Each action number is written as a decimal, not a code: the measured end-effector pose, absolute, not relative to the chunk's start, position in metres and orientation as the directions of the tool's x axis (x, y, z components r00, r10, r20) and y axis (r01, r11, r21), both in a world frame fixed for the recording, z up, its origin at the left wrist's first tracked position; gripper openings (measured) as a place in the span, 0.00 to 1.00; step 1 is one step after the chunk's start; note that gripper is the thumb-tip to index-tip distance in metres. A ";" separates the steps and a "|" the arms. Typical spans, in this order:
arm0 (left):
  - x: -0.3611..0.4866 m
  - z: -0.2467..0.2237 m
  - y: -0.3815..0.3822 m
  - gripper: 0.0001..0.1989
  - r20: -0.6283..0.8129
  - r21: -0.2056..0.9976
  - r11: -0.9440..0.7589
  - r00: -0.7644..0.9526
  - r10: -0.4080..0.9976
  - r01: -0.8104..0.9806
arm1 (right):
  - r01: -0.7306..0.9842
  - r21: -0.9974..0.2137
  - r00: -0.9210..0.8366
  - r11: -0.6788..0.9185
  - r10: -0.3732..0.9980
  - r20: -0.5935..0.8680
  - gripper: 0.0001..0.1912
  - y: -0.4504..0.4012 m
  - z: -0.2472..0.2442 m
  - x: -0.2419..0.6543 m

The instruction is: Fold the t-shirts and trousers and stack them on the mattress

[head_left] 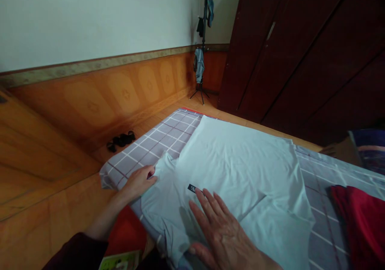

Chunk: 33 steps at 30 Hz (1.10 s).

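Head: left hand [140, 181] at shirt [228, 154] edge, sheet [156, 142] beyond

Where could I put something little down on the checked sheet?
There's bare checked sheet between the white shirt and the sheet's left edge, just past the left hand. Another bare strip lies between the shirt's right edge and the red cloth. The near middle is crowded: the right hand is spread over the shirt there.
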<state>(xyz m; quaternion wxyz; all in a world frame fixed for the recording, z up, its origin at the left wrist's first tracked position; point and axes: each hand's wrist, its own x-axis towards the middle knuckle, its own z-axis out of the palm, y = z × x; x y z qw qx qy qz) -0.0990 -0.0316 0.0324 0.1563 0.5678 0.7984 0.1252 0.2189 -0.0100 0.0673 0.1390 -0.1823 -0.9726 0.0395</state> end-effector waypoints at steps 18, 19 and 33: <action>-0.047 0.059 -0.040 0.09 -0.033 0.682 0.024 -0.002 0.999 0.731 | 0.268 -0.410 -0.918 0.872 0.361 0.167 0.29 0.037 0.004 0.134; -0.049 0.058 -0.038 0.10 -0.020 0.655 0.090 -0.101 0.995 0.751 | 0.266 -0.414 -0.917 0.870 0.362 0.170 0.29 0.037 0.004 0.135; -0.047 0.035 -0.025 0.12 -0.187 0.432 0.399 -0.353 0.917 0.809 | 0.254 -0.428 -0.912 0.868 0.362 0.194 0.30 0.040 0.001 0.138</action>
